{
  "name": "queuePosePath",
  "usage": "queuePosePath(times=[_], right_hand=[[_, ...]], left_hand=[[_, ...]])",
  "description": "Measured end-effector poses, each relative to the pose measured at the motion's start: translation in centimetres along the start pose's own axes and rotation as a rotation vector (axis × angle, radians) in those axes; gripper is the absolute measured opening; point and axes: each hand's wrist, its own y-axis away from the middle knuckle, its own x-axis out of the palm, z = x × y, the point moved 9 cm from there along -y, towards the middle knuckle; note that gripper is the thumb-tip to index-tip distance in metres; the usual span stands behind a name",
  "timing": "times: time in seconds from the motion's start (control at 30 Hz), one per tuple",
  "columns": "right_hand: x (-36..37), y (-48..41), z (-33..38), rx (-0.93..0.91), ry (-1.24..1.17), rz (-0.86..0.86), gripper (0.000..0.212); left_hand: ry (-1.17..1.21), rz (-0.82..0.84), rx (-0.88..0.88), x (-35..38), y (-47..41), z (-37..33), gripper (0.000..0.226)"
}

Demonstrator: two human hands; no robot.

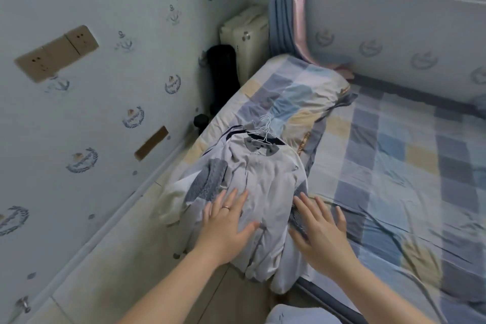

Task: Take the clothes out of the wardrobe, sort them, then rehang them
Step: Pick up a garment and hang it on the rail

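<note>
**Item:** pile of clothes [263, 187], one stack, lying at the bed's [394, 166] near left edge, with its lower hems hanging over the bed's side toward the floor. The top garment is pale grey. Striped and dark-trimmed pieces show beneath it on the side away from the bed's middle.

**Fittings:** wire hangers [264, 131], bunched at the collar end of the pile, hooks pointing toward the pillow [297, 92] at the bed's head. The garments appear to be on them.

**Hands:** left hand [228, 223] lies flat with fingers spread on the grey top garment, gripping nothing. Right hand [320, 231] also has its fingers spread, at the side of the pile nearer the bed's middle. Whether it presses the cloth or hovers just above cannot be told.

**Surroundings:** curtain [289, 8] beyond the bed's head. The wardrobe is not in view.

**Progress, as judged:** removal looks done for this batch, since the clothes lie on the bed. Sorting seems barely begun, as everything is in a single heap with nothing set apart. Separating by kind and all rehanging are left.
</note>
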Motion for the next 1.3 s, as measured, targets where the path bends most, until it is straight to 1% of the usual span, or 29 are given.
queuePosePath(times=[0.17, 0.23, 0.37, 0.5, 0.67, 0.8, 0.93, 1.07, 1.2, 1.3], right_hand=[[-1.0, -6.8, -2.8, -0.001, 0.02, 0.059, 0.071], [-1.4, -8.4, -3.2, -0.001, 0.034, 0.077, 0.072], [-0.6, -13.2, -4.6, 0.018, 0.05, 0.125, 0.072], [2.3, -18.4, -5.8, 0.074, 0.045, 0.175, 0.072], [8.6, -24.2, -7.5, 0.226, -0.028, 0.279, 0.071], [14.7, -29.7, -9.2, 0.299, -0.052, 0.331, 0.068], [20.8, -36.0, -11.6, 0.325, -0.039, 0.369, 0.067], [25.4, -43.1, -13.9, 0.315, -0.039, 0.339, 0.066], [28.3, -49.1, -15.9, 0.331, -0.005, 0.257, 0.069], [29.7, -51.9, -16.7, 0.369, -0.007, 0.212, 0.068]], left_hand=[[0.005, 0.093, -0.024, 0.3, -8.1, -0.6, 0.076], [-0.001, 0.118, -0.032, 0.1, -10.0, -0.7, 0.077], [-0.014, 0.192, -0.027, 1.0, -15.3, 0.0, 0.077], [-0.035, 0.27, -0.021, 2.4, -21.2, 2.8, 0.078], [-0.044, 0.37, -0.044, 5.2, -28.5, 8.1, 0.077], [0.009, 0.34, -0.041, 8.3, -36.0, 12.2, 0.074], [-0.037, 0.315, -0.008, 12.8, -43.7, 15.7, 0.073], [-0.139, 0.257, 0.038, 16.3, -51.1, 18.3, 0.071], [-0.181, 0.118, 0.053, 17.2, -57.0, 19.6, 0.067], [-0.198, 0.092, 0.019, 17.7, -59.8, 20.7, 0.061]])
